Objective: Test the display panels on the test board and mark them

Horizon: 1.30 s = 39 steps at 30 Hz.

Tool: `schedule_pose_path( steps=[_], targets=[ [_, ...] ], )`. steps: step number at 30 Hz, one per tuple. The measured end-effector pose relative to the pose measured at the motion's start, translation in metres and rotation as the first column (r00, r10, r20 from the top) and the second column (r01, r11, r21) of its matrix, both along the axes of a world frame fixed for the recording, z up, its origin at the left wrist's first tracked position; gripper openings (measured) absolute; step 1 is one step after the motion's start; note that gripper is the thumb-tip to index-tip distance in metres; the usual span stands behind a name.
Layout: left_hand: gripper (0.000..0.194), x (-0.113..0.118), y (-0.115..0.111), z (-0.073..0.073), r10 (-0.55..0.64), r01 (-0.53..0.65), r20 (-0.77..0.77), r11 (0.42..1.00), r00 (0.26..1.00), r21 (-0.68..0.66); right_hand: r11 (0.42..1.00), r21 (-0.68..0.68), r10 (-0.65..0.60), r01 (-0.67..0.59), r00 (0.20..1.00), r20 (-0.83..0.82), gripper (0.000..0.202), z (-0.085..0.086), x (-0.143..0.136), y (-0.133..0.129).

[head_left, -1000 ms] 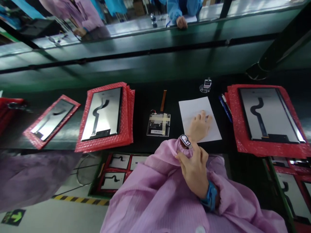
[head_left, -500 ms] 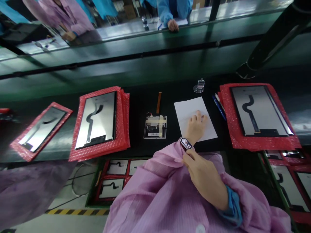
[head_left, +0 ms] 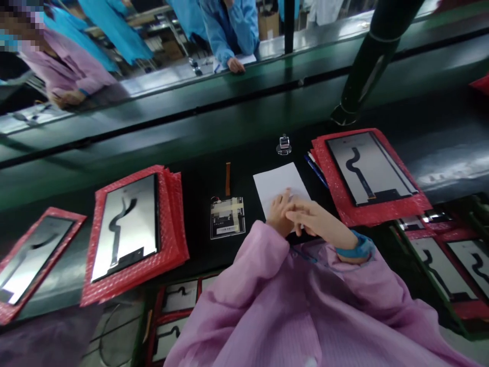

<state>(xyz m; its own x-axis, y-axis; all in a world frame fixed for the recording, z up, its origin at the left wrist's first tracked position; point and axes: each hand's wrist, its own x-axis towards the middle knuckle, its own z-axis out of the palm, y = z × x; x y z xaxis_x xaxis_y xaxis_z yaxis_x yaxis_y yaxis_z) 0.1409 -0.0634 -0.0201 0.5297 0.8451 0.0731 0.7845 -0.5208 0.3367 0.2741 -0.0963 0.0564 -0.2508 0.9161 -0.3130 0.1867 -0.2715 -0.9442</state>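
Note:
My left hand [head_left: 279,213] rests on the lower part of a white sheet of paper [head_left: 280,179], fingers stretched out and holding nothing. Across the back of it lies my right hand [head_left: 319,219], its fingers extended and partly overlapping the left hand. To the left is a small circuit board assembly [head_left: 227,219] with tape strips. An orange flex cable [head_left: 228,179] extends above the board. Behind the paper stands a small clear-based metal device [head_left: 283,145]. Pens [head_left: 316,169] lie between the paper and the right display stack.
Display panels on red bubble wrap lie at the right [head_left: 372,165], left [head_left: 128,224] and far left [head_left: 36,255]. Bins of panels [head_left: 439,260] sit below the bench edge. A dark post [head_left: 367,71] rises behind. Co-workers [head_left: 229,35] sit across the bench.
My right hand has moved from the left cuff onto the back of my left hand. The sleeve now covers the wristband. The view has turned, shifting the bench items leftward.

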Motion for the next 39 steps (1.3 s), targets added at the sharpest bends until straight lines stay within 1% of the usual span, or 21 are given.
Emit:
schedule_pose_path(
  steps=[1, 2, 3, 4, 5, 7, 8, 10, 12, 14, 17, 20, 22, 24, 26, 28, 30, 32, 35, 37, 39],
  targets=[
    [0.03, -0.005, -0.001, 0.003, -0.029, 0.029, -0.008, 1.0, 1.0, -0.009, 0.988, 0.141, -0.09, 0.064, 0.978, 0.186, 0.025, 0.0, 0.006, 0.002],
    [0.032, -0.01, -0.002, 0.006, -0.049, 0.048, -0.016, 0.999, 0.999, -0.017, 0.949, 0.289, -0.224, 0.121, 0.908, 0.354, 0.021, -0.001, 0.012, 0.006],
    [0.033, -0.013, -0.005, 0.008, -0.054, 0.054, -0.022, 0.998, 0.998, -0.021, 0.898, 0.413, -0.355, 0.149, 0.799, 0.485, 0.021, -0.001, 0.017, 0.012],
    [0.034, -0.015, -0.009, 0.01, -0.048, 0.047, -0.025, 0.999, 0.999, -0.017, 0.862, 0.487, -0.442, 0.138, 0.675, 0.59, 0.023, -0.003, 0.021, 0.02],
    [0.037, -0.015, -0.014, 0.012, -0.033, 0.033, -0.027, 0.999, 0.999, -0.004, 0.859, 0.503, -0.465, 0.098, 0.561, 0.685, 0.026, -0.004, 0.025, 0.029],
    [0.049, -0.013, -0.025, 0.01, 0.014, -0.013, -0.03, 0.999, 0.999, 0.034, 0.899, 0.437, -0.408, 0.015, 0.385, 0.828, 0.03, -0.01, 0.029, 0.049],
    [0.059, -0.011, -0.03, 0.007, 0.032, -0.031, -0.035, 0.998, 0.999, 0.049, 0.92, 0.391, -0.368, -0.009, 0.323, 0.872, 0.032, -0.013, 0.029, 0.059],
    [0.079, -0.007, -0.039, 0.0, 0.05, -0.048, -0.05, 0.997, 0.997, 0.058, 0.944, 0.331, -0.315, -0.02, 0.252, 0.915, 0.034, -0.02, 0.027, 0.073],
    [0.087, -0.006, -0.044, -0.007, 0.054, -0.051, -0.059, 0.997, 0.997, 0.055, 0.948, 0.318, -0.306, -0.01, 0.238, 0.922, 0.035, -0.025, 0.025, 0.082],
    [0.083, -0.008, -0.045, -0.012, 0.057, -0.054, -0.049, 0.997, 0.997, 0.057, 0.944, 0.33, -0.319, -0.002, 0.249, 0.915, 0.032, -0.028, 0.025, 0.086],
    [0.066, -0.014, -0.044, -0.014, 0.056, -0.055, -0.013, 0.996, 0.998, 0.066, 0.926, 0.374, -0.374, 0.057, 0.283, 0.883, 0.029, -0.029, 0.027, 0.086],
    [0.038, -0.019, -0.043, -0.014, 0.049, -0.052, 0.043, 0.996, 0.998, 0.07, 0.917, 0.39, -0.397, 0.085, 0.314, 0.863, 0.027, -0.028, 0.029, 0.085],
    [0.023, -0.021, -0.042, -0.014, 0.057, -0.066, 0.112, 0.995, 0.992, 0.071, 0.924, 0.378, -0.377, 0.06, 0.312, 0.872, 0.029, -0.029, 0.03, 0.086],
    [0.024, -0.022, -0.043, -0.014, 0.072, -0.09, 0.222, 0.994, 0.972, 0.069, 0.928, 0.367, -0.37, 0.066, 0.288, 0.883, 0.031, -0.031, 0.029, 0.09],
    [0.027, -0.023, -0.044, -0.014, 0.118, -0.148, 0.369, 0.987, 0.922, 0.055, 0.925, 0.365, -0.381, 0.111, 0.256, 0.888, 0.031, -0.032, 0.028, 0.096],
    [0.027, -0.025, -0.046, -0.012, 0.231, -0.272, 0.51, 0.962, 0.828, 0.007, 0.918, 0.366, -0.393, 0.151, 0.238, 0.888, 0.032, -0.034, 0.028, 0.104],
    [0.03, -0.026, -0.049, -0.01, 0.376, -0.418, 0.612, 0.905, 0.696, -0.081, 0.909, 0.373, -0.409, 0.184, 0.236, 0.881, 0.033, -0.034, 0.029, 0.113],
    [0.036, -0.027, -0.051, -0.008, 0.482, -0.512, 0.677, 0.84, 0.556, -0.178, 0.9, 0.379, -0.424, 0.215, 0.239, 0.873, 0.032, -0.034, 0.032, 0.12],
    [0.044, -0.025, -0.053, -0.006, 0.548, -0.582, 0.754, 0.765, 0.363, -0.276, 0.892, 0.383, -0.439, 0.238, 0.264, 0.859, 0.026, -0.029, 0.037, 0.127],
    [0.044, -0.023, -0.054, -0.006, 0.569, -0.625, 0.782, 0.714, 0.254, -0.316, 0.888, 0.389, -0.449, 0.246, 0.282, 0.848, 0.025, -0.022, 0.04, 0.126],
    [0.043, -0.023, -0.055, -0.007, 0.585, -0.679, 0.8, 0.641, 0.131, -0.358, 0.85, 0.448, -0.522, 0.276, 0.33, 0.787, 0.024, -0.012, 0.042, 0.12]
  ],
)
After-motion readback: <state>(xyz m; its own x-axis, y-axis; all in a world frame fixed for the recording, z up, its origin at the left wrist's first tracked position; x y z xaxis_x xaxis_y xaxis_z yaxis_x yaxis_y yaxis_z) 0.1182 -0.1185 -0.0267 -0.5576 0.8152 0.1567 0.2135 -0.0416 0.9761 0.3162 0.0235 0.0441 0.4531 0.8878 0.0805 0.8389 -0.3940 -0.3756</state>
